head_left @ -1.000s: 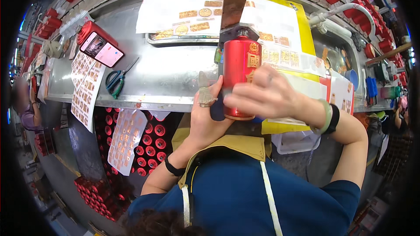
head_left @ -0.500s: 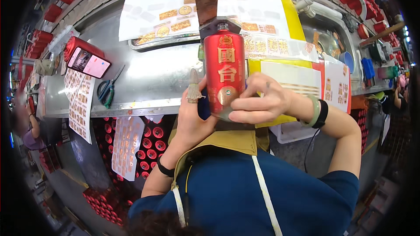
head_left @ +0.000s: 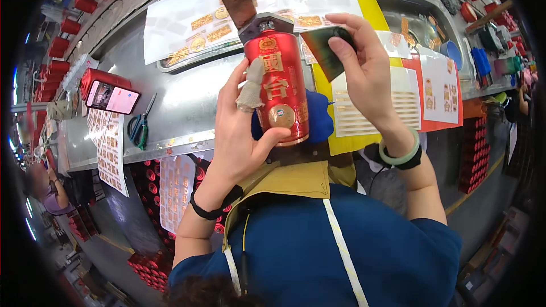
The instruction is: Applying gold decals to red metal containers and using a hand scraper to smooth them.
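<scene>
A red bottle point(head_left: 286, 88) with gold lettering and a round gold label lies with its neck at a bracket point(head_left: 266, 27) on a brown bar. My left hand point(head_left: 236, 119) grips its left side, thumb across the lower front. A pale cloth wrap point(head_left: 251, 86) covers one finger of that hand. My right hand point(head_left: 367, 62) pinches a dark green flat scraper-like piece point(head_left: 329, 51) just right of the bottle's shoulder, apart from the bottle. Behind the bottle shows something blue point(head_left: 319, 116), mostly hidden.
A phone point(head_left: 112, 98) leans on a red bottle at the left, near blue-green scissors point(head_left: 142, 122). Sheets of gold stickers point(head_left: 190, 23) lie across the metal bench point(head_left: 176, 102). On the right are a striped sheet point(head_left: 375, 108), a metal basin point(head_left: 463, 51) and a blue cup point(head_left: 451, 54).
My right hand has left the bottle's lower front and moved up and right, now holding the dark green piece. My left hand has moved up, its wrapped finger over the lettering.
</scene>
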`<action>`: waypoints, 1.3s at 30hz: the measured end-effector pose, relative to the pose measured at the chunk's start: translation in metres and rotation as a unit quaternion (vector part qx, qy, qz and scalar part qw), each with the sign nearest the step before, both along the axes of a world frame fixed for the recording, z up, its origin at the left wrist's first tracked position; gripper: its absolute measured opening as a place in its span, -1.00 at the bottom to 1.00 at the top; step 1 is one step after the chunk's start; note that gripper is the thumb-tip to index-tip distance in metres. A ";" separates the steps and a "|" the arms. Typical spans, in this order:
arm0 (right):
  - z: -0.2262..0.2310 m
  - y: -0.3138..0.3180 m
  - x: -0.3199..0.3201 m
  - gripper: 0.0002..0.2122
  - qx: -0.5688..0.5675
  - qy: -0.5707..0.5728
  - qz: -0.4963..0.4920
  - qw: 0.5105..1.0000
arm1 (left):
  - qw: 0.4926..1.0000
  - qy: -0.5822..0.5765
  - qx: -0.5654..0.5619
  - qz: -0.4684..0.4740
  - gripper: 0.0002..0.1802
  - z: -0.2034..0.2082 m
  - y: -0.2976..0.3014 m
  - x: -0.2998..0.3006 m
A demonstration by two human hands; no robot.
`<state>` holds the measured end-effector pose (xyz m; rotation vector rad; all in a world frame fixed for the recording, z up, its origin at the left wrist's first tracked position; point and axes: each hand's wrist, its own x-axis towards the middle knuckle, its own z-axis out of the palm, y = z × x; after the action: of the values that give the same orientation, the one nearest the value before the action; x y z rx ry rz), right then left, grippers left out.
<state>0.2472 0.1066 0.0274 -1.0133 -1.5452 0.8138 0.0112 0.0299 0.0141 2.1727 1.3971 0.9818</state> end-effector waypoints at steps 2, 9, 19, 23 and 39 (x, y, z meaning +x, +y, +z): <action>-0.005 -0.015 -0.002 -0.76 -0.076 0.089 0.014 0.993 | 0.997 0.075 -0.005 -0.004 0.09 0.012 0.010 0.009; -0.026 -0.037 -0.005 -0.75 -0.162 0.176 -0.012 0.971 | 0.981 0.191 -0.016 0.013 -0.02 0.028 0.005 0.026; -0.031 -0.040 -0.020 -0.64 -0.352 0.198 0.055 0.913 | 0.995 0.052 -0.076 -0.038 0.16 0.003 -0.021 0.019; -0.033 -0.042 -0.021 -0.68 -0.351 0.223 0.100 0.904 | 0.998 0.000 -0.069 0.008 0.20 -0.005 -0.023 0.020; -0.030 -0.036 -0.015 -0.68 -0.374 0.183 0.124 0.900 | 0.999 0.043 -0.022 0.002 0.25 -0.006 -0.020 0.019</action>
<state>0.2322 0.0701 -0.0024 -1.1113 -1.0416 1.7581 0.0306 0.0096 0.0082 2.2038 1.4480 0.8609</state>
